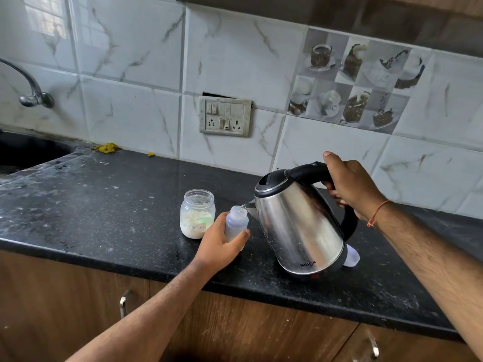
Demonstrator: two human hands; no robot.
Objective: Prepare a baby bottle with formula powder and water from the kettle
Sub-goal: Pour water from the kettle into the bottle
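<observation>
I read the baby bottle point(236, 222) as standing on the black counter point(117, 212), mouth uncapped, just right of the formula jar point(197, 214). My left hand point(222, 244) is wrapped around the bottle's lower body, fingers curled on it. My right hand point(347, 184) grips the black handle of the steel kettle point(298, 226), which is tilted with its spout at the bottle's mouth; a thin stream of water appears to be passing into it.

Hazards, in my judgement:

1. Overshoot. The bottle mouth is narrow and the spout is broad. A steeper tilt would send water over the rim.
2. Scald. My left fingers sit just below the mouth. If the water is hot, any spill runs onto them.
3. Overfill. The fill level is hard to read through the cloudy wall, so I cannot tell how much room remains.
4. Contamination. The formula jar is open and close by; splashes could wet the powder.
5. Obstruction. A whitish translucent piece point(351, 257), possibly a cap, lies behind the kettle's base and could be struck when the kettle is set down.
</observation>
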